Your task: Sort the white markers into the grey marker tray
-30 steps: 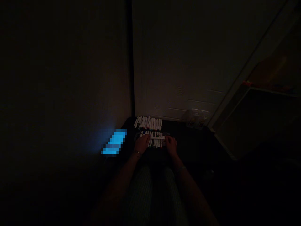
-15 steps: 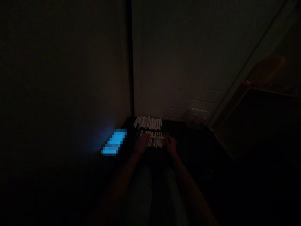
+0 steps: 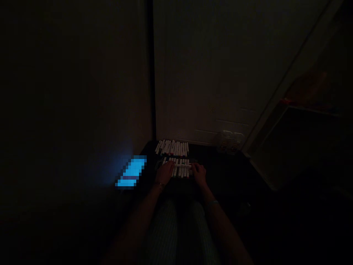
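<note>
In the dim head view, a white marker point(image 3: 182, 165) lies crosswise between my two hands. My left hand point(image 3: 165, 172) is closed on its left end, and my right hand point(image 3: 199, 173) pinches its right end. Beneath it, a row of white markers point(image 3: 182, 173) with coloured ends sits side by side, partly covered by my left hand. Farther back, a second group of white markers point(image 3: 173, 148) lies close together, the left ones slanted. Fine detail of the fingertips is lost in the dark.
A glowing phone-like screen point(image 3: 131, 172), pixelated, lies left beside the wall. Two clear plastic containers point(image 3: 231, 141) stand at the back right of the dark table point(image 3: 220, 176). Walls rise behind and to the left. My knees point(image 3: 165, 228) are below the table's front edge.
The view has tilted slightly, so everything sits a little lower in the picture. Both hands still hold the marker crosswise above the front row.
</note>
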